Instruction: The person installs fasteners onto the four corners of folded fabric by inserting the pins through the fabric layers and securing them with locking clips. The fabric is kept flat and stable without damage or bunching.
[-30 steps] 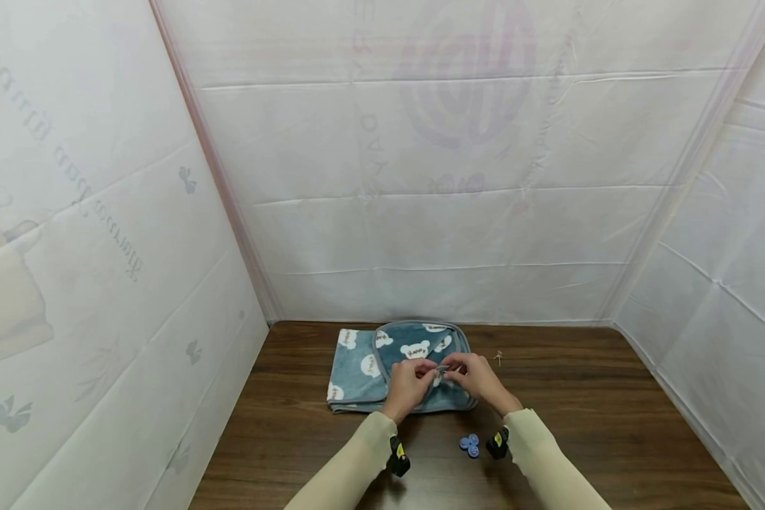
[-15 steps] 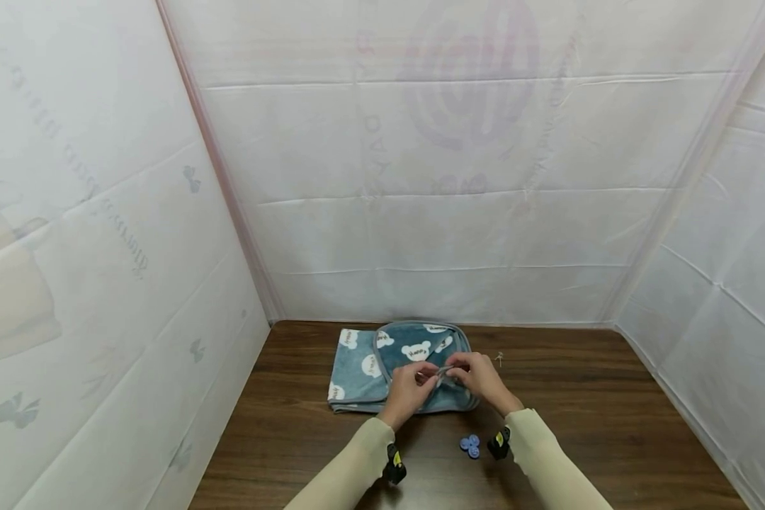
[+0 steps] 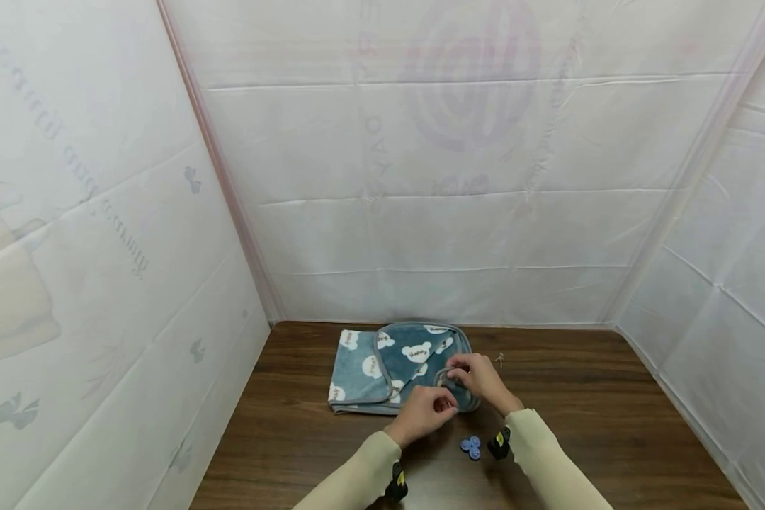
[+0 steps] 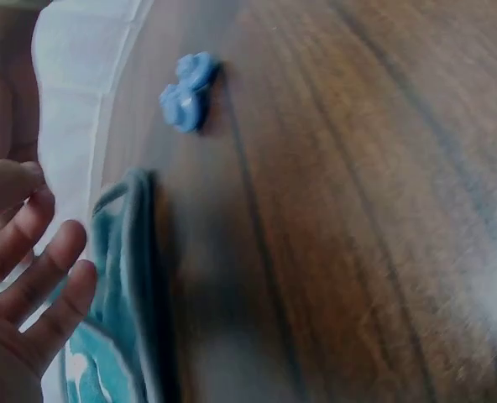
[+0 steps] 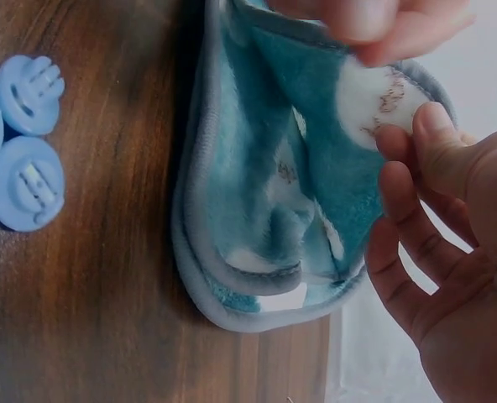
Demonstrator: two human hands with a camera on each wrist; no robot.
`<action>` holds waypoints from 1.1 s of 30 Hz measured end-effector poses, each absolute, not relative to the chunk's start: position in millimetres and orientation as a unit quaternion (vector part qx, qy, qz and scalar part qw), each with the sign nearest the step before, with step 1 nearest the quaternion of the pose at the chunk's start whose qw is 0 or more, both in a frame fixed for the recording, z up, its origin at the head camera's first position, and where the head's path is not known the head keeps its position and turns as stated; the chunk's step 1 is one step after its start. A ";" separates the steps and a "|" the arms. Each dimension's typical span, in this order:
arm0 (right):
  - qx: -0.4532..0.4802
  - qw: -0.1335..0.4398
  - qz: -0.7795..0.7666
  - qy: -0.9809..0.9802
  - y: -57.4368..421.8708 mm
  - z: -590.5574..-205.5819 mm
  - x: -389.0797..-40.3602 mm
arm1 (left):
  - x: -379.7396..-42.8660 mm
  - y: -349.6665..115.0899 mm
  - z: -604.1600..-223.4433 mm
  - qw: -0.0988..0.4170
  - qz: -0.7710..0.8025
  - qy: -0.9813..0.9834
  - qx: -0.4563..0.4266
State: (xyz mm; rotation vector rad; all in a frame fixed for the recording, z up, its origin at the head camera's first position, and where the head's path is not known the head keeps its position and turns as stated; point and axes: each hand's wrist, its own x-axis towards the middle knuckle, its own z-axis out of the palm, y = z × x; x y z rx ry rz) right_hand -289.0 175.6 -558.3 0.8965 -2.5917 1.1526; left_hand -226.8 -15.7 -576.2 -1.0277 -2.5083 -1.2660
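At the lower centre of the head view, a folded teal blanket [image 3: 357, 365] is lying on the bench [image 3: 274, 453]. The right hand [image 3: 481, 379] is pinching its grey border in a light grip; the left hand [image 3: 423, 414], beside the near edge, is holding nothing, fingers loosely bent. Blue clips [image 3: 471, 447] are resting nearby, lower in the frame.

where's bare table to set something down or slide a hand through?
Right: table between right sleeve and right sheet. Left: table between blanket and left sheet. Crowded: around the blanket's front-right corner, with left grip and right grip there and blue clips just in front. A small pale speck, unclear what, sits right of the blanket.
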 end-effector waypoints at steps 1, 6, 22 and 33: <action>0.302 0.085 0.386 -0.868 176.1 -558.3 -289.3 | -225.5 -13.8 -577.2 0.060 -0.413 -0.838 -0.351; 0.300 0.077 0.389 -0.868 178.3 -556.3 -289.7 | -220.3 -6.2 -582.1 0.015 -0.341 -0.854 -0.392; 0.294 0.069 0.386 -0.872 179.1 -554.7 -288.9 | -214.7 5.4 -589.1 0.004 -0.230 -0.860 -0.456; 0.278 0.048 0.393 -0.875 179.1 -554.2 -287.5 | -214.8 6.6 -596.1 -0.003 -0.225 -0.865 -0.449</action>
